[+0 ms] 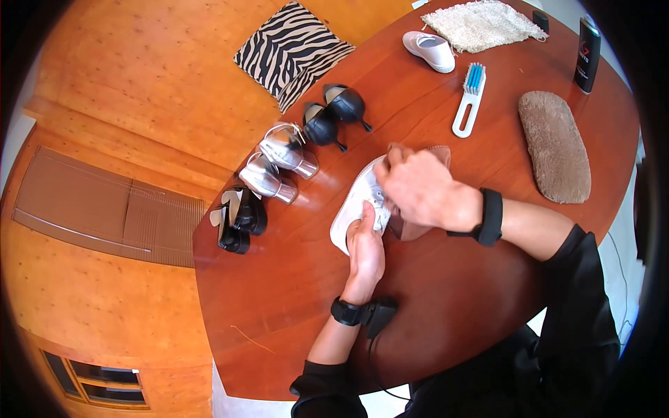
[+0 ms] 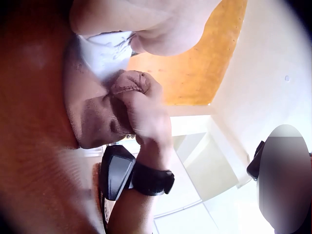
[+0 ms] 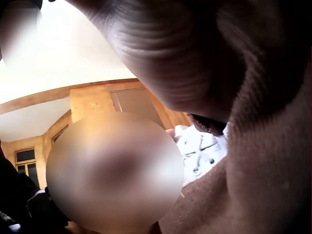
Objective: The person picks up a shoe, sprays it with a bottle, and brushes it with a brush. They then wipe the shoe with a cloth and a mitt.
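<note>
A white laced shoe (image 1: 355,209) lies at mid-table, its laces (image 3: 199,151) visible in the right wrist view. My left hand (image 1: 366,249) grips its near side, thumb on top of the laces; that hand (image 2: 151,19) fills the top of the left wrist view. Bunched in my right hand (image 1: 421,188) is a brown cloth (image 1: 411,230), pressed against the shoe's upper. The left wrist view shows the right hand's fingers (image 2: 144,109) curled round the cloth (image 2: 95,119), part of which hangs loose. The shoe's far end is hidden behind the right hand.
Black heels (image 1: 345,104), silver heels (image 1: 282,146) and black shoes (image 1: 245,210) line the table's left edge. Farther back are another white shoe (image 1: 431,50), a brush (image 1: 469,101) and a white cloth (image 1: 481,26). A brown fuzzy pad (image 1: 555,148) and black can (image 1: 587,57) stand right.
</note>
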